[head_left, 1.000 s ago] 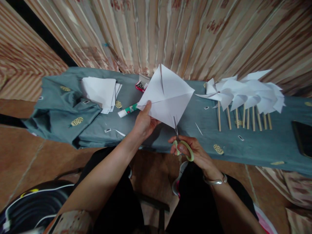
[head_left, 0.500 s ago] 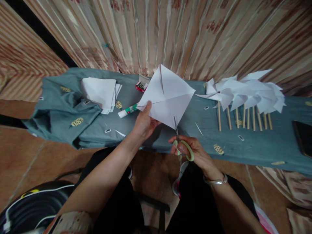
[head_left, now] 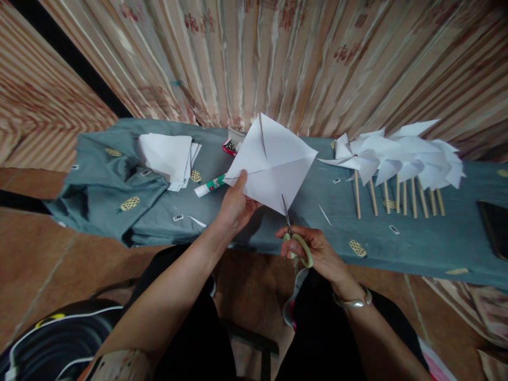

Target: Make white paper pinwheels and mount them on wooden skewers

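Observation:
My left hand [head_left: 238,205] pinches the left corner of a white square sheet of paper [head_left: 278,153], thumb on top and fingers beneath. The sheet is turned like a diamond above the table, with crease lines and a slit running in from its far corner. In my right hand [head_left: 307,244] are scissors [head_left: 297,244] with pale green handles, fingers through the loops. Their blades sit at the sheet's near corner, one lying over the paper. A glue stick [head_left: 209,185] and a small red box of metal pins [head_left: 232,144] lie just left of the sheet.
A stack of white paper [head_left: 166,156] lies on the left of the cloth-covered table [head_left: 246,241]. Several paper pinwheels [head_left: 408,156] on wooden sticks lie to the right, with a dark phone [head_left: 494,227] at the far right edge. Thin paper scraps [head_left: 324,214] are scattered nearby. A curtain [head_left: 278,63] hangs behind.
The whole view has shifted slightly, so things appear a little lower. My hands keep their holds, and the scissor blades look closer together at the sheet's near corner.

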Action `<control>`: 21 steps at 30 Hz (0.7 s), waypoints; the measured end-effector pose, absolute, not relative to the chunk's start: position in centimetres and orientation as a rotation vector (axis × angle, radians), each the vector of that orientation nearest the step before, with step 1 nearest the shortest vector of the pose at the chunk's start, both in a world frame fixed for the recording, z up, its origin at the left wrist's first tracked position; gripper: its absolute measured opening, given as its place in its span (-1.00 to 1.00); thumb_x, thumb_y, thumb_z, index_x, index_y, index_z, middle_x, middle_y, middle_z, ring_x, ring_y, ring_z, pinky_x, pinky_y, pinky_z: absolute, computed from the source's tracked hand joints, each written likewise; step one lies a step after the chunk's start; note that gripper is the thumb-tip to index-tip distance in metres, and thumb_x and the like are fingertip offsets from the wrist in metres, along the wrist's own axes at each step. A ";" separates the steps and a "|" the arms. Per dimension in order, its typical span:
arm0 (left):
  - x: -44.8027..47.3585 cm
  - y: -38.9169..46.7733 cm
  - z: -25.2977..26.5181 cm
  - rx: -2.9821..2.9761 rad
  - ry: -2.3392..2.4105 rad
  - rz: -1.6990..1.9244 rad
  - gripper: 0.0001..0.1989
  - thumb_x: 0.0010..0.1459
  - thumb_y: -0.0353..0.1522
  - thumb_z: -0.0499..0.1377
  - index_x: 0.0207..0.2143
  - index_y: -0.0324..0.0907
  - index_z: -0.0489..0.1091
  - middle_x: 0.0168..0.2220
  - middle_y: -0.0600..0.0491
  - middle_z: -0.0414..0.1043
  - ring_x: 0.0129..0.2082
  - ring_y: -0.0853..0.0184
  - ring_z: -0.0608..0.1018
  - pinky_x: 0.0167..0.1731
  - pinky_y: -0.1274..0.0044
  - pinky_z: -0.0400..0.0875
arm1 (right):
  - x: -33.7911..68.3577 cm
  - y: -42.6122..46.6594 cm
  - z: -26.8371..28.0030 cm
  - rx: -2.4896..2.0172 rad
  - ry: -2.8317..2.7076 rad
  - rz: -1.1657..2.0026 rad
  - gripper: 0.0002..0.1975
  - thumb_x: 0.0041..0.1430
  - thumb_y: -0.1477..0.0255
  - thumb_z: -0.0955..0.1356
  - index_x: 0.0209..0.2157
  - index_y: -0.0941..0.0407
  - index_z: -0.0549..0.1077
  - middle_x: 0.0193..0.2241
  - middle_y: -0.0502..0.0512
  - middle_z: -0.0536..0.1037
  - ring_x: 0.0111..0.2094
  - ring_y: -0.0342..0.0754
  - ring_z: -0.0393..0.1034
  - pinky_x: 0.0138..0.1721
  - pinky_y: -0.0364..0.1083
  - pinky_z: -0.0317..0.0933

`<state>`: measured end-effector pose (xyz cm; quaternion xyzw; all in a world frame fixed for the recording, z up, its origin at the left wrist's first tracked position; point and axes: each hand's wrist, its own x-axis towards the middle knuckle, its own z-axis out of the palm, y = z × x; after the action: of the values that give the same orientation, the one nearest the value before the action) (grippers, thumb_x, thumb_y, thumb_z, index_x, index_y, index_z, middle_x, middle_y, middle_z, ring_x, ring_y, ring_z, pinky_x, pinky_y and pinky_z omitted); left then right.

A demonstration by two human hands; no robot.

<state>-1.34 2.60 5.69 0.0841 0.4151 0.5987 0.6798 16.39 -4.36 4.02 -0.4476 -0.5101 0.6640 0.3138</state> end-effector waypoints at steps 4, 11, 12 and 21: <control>-1.5 2.6 5.7 0.197 0.924 1.343 -0.79 0.35 -0.31 0.04 -0.17 -0.21 0.43 -0.34 0.03 0.57 -0.28 0.27 0.61 -0.07 0.38 0.51 | 16.4 -4.4 3.9 -1.182 -1.323 1.766 -0.63 -0.06 0.12 0.53 -0.32 0.10 0.56 -0.60 -0.06 0.51 -0.58 -0.19 0.38 -0.55 -0.20 0.29; -1.6 2.6 5.7 0.170 0.889 1.346 -0.74 0.37 -0.33 0.01 -0.02 -0.22 0.41 -0.35 0.04 0.59 -0.37 0.34 0.61 -0.11 0.43 0.52 | 16.1 -4.4 3.9 -1.190 -1.281 1.769 -0.61 -0.14 0.14 0.56 -0.35 0.11 0.57 -0.64 -0.07 0.50 -0.63 -0.20 0.35 -0.60 -0.21 0.25; -1.6 2.6 5.7 0.170 0.888 1.343 -0.73 0.37 -0.33 0.01 -0.01 -0.23 0.41 -0.35 0.03 0.59 -0.38 0.35 0.61 -0.11 0.43 0.52 | 16.0 -4.4 3.9 -1.197 -1.269 1.768 -0.61 -0.15 0.14 0.57 -0.35 0.11 0.57 -0.65 -0.07 0.50 -0.63 -0.21 0.35 -0.61 -0.21 0.24; -1.6 2.5 5.8 0.183 0.886 1.361 -0.72 0.37 -0.34 0.01 -0.01 -0.26 0.41 -0.33 0.01 0.59 -0.39 0.35 0.61 -0.12 0.43 0.52 | 16.0 -4.3 4.1 -1.238 -1.162 1.861 -0.61 -0.23 0.21 0.60 -0.37 0.11 0.56 -0.67 -0.10 0.48 -0.65 -0.23 0.32 -0.61 -0.23 0.21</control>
<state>-1.62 2.54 5.79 0.0815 0.3955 0.6073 0.6842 15.99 -4.35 4.10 -0.4679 -0.4391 0.7032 0.3063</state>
